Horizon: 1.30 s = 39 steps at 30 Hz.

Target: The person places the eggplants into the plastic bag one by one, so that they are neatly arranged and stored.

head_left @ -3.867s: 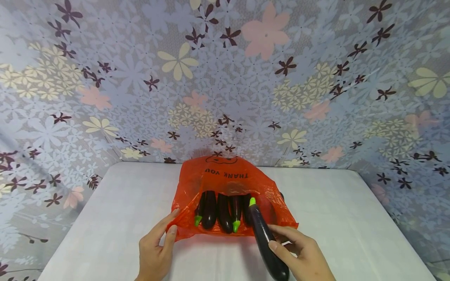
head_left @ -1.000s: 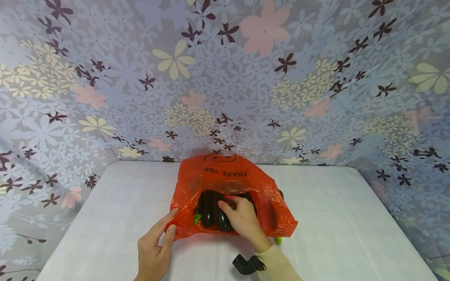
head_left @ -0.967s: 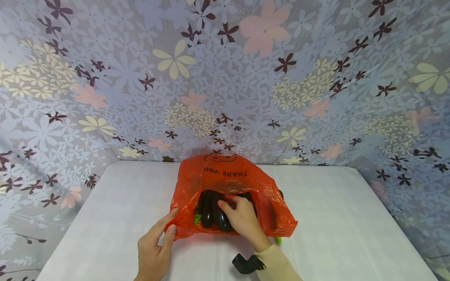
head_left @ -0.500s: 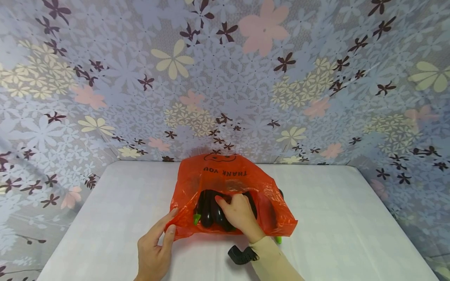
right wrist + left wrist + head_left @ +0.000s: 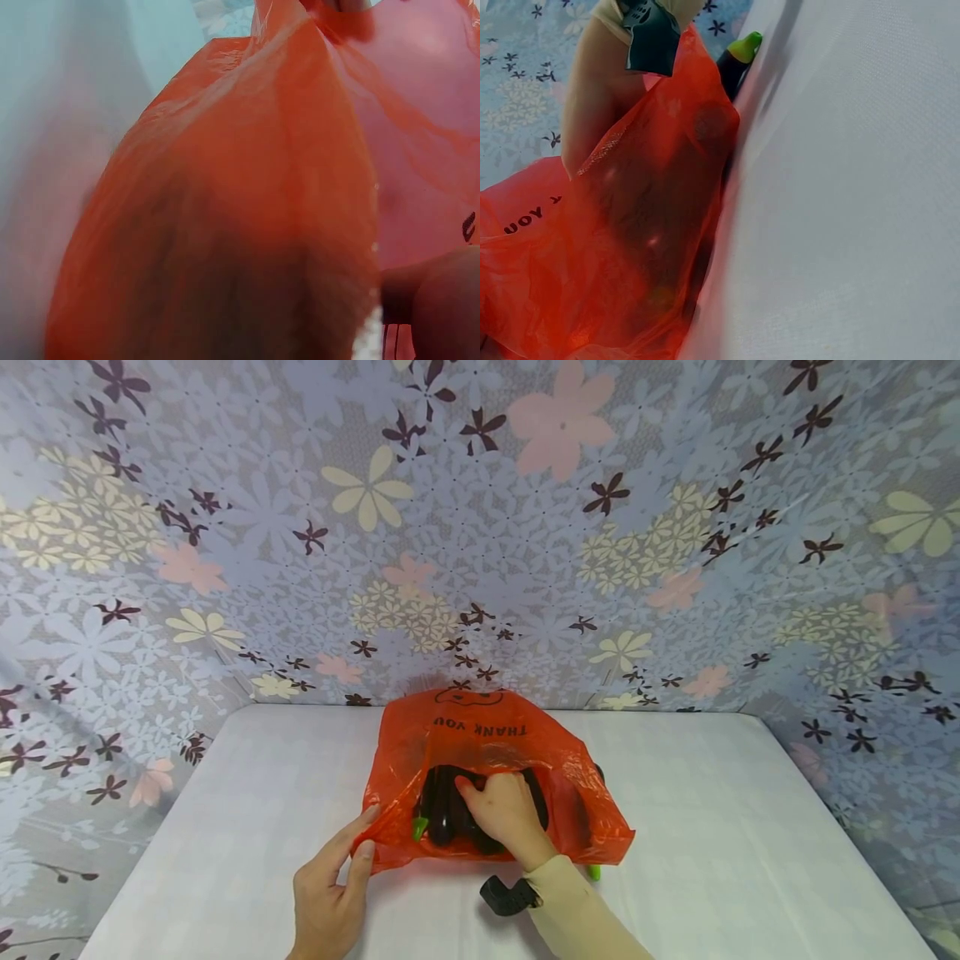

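Note:
A red plastic bag [image 5: 480, 727] printed "THANK YOU" lies on the table with its mouth towards me. Inside, several dark purple eggplants [image 5: 444, 827] lie side by side; one shows a green stem end. At the mouth's left corner my left hand [image 5: 332, 889] pinches the bag's edge between thumb and fingers. My right hand [image 5: 504, 810] reaches in over the eggplants at the middle, thumb pointing left; its fingertips are hidden. In the left wrist view an eggplant with a green end [image 5: 746, 49] lies outside, beside the bag. The right wrist view is mostly bag film.
A white-covered table [image 5: 697, 810] extends on both sides of the bag. Behind it hangs a flower-patterned cloth [image 5: 480, 552]. A black wrist camera [image 5: 508, 896] sits on the right forearm, just in front of the bag.
The eggplant held by the right hand 3.9 s ago is out of that hand. That hand has entered the bag and shifted slightly left in the last second. The left hand stays put.

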Motion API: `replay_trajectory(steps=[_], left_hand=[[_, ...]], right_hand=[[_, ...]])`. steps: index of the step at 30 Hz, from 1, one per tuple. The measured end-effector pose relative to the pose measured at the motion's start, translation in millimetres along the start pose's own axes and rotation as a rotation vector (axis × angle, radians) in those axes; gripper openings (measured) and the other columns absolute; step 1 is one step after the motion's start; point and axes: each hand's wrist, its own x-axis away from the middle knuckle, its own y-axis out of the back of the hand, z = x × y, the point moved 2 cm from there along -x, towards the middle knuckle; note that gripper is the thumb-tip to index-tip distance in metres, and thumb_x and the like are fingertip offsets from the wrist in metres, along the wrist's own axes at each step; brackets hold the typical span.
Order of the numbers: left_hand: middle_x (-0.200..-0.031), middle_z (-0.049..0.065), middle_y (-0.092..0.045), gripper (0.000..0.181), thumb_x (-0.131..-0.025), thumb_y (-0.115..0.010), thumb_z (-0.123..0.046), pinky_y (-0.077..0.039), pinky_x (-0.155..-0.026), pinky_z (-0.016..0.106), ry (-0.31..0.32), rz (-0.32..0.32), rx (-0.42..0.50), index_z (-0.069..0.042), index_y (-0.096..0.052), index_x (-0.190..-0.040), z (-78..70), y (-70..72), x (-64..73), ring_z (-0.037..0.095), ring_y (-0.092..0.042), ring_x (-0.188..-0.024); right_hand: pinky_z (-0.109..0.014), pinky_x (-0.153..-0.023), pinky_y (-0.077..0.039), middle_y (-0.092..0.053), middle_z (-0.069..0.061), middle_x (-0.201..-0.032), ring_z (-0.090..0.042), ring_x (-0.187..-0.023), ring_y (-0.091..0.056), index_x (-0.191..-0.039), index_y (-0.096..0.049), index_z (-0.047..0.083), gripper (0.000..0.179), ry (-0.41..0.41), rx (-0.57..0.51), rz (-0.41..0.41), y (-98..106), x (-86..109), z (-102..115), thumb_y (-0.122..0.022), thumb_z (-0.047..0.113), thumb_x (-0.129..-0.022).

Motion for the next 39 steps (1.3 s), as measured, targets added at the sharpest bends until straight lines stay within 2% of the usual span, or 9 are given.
replay_trajectory(steps=[7, 12, 16, 20, 23, 26, 36, 39], left_hand=[[-0.121, 0.012, -0.071, 0.035, -0.092, -0.066, 0.007, -0.045, -0.097, 0.014, -0.007, -0.006, 0.009, 0.001, -0.069, -0.125, -1.1, 0.1, -0.3, 0.01, -0.065, -0.117], [-0.121, 0.012, -0.071, 0.035, -0.092, -0.066, 0.007, -0.045, -0.097, 0.014, -0.01, -0.003, 0.007, 0.001, -0.069, -0.126, -1.3, 0.1, -0.4, 0.01, -0.065, -0.117], [-0.121, 0.011, -0.071, 0.035, -0.092, -0.066, 0.007, -0.045, -0.097, 0.014, -0.011, 0.001, 0.004, 0.001, -0.068, -0.126, -0.5, 0.1, -0.7, 0.011, -0.065, -0.117], [-0.121, 0.011, -0.071, 0.035, -0.092, -0.066, 0.007, -0.046, -0.097, 0.014, -0.015, -0.002, 0.003, 0.0, -0.069, -0.126, 0.2, 0.0, -0.9, 0.01, -0.065, -0.117], [-0.121, 0.011, -0.071, 0.035, -0.092, -0.066, 0.006, -0.045, -0.097, 0.014, -0.013, -0.002, 0.001, 0.0, -0.069, -0.126, 0.8, -0.1, -0.6, 0.009, -0.065, -0.117], [-0.121, 0.011, -0.071, 0.035, -0.092, -0.066, 0.006, -0.045, -0.097, 0.014, -0.011, 0.0, 0.002, 0.0, -0.068, -0.127, 1.0, -0.2, -0.1, 0.009, -0.065, -0.117], [-0.122, 0.011, -0.071, 0.035, -0.092, -0.066, 0.005, -0.045, -0.098, 0.014, -0.009, -0.001, -0.007, 0.0, -0.069, -0.126, 1.4, -0.5, 0.6, 0.01, -0.065, -0.117], [-0.121, 0.011, -0.071, 0.034, -0.092, -0.066, 0.005, -0.044, -0.098, 0.013, -0.01, -0.001, -0.008, 0.0, -0.069, -0.126, 1.6, -0.8, 1.1, 0.01, -0.065, -0.117]], right_hand=[[-0.033, -0.049, -0.045, -0.05, 0.0, -0.054, -0.021, -0.059, -0.056, -0.055, -0.057, 0.016, 0.043, -0.028, 0.015, -0.001, -2.6, 0.7, 1.5, -0.072, 0.037, -0.089], [-0.029, -0.045, -0.037, -0.04, 0.003, -0.049, -0.017, -0.054, -0.049, -0.053, -0.052, 0.016, 0.047, -0.012, 0.006, -0.016, -0.7, 3.5, -0.2, -0.071, 0.037, -0.091], [-0.027, -0.043, -0.033, -0.037, 0.005, -0.049, -0.015, -0.051, -0.046, -0.054, -0.052, 0.016, 0.047, 0.0, -0.001, -0.028, 4.9, 6.2, -0.1, -0.07, 0.037, -0.091], [-0.029, -0.047, -0.037, -0.045, 0.003, -0.055, -0.016, -0.057, -0.049, -0.064, -0.058, 0.014, 0.038, 0.024, -0.009, -0.035, 11.6, 10.3, 0.4, -0.071, 0.036, -0.091], [-0.033, -0.056, -0.047, -0.058, -0.001, -0.067, -0.02, -0.068, -0.058, -0.077, -0.065, 0.011, 0.028, 0.053, -0.015, -0.046, 16.1, 15.2, 0.4, -0.072, 0.035, -0.09], [-0.037, -0.067, -0.054, -0.066, -0.005, -0.083, -0.023, -0.078, -0.062, -0.09, -0.069, 0.006, 0.027, 0.091, -0.026, -0.047, 21.1, 20.9, 1.5, -0.072, 0.032, -0.091], [-0.028, -0.068, -0.051, -0.066, -0.003, -0.095, -0.01, -0.077, -0.058, -0.12, -0.068, 0.002, 0.039, 0.084, -0.128, 0.044, 37.8, 41.8, 8.3, -0.071, 0.03, -0.094], [-0.025, -0.067, -0.052, -0.066, -0.003, -0.096, -0.008, -0.076, -0.059, -0.123, -0.067, 0.002, 0.041, 0.086, -0.165, 0.058, 44.5, 48.0, 10.9, -0.071, 0.031, -0.094]])
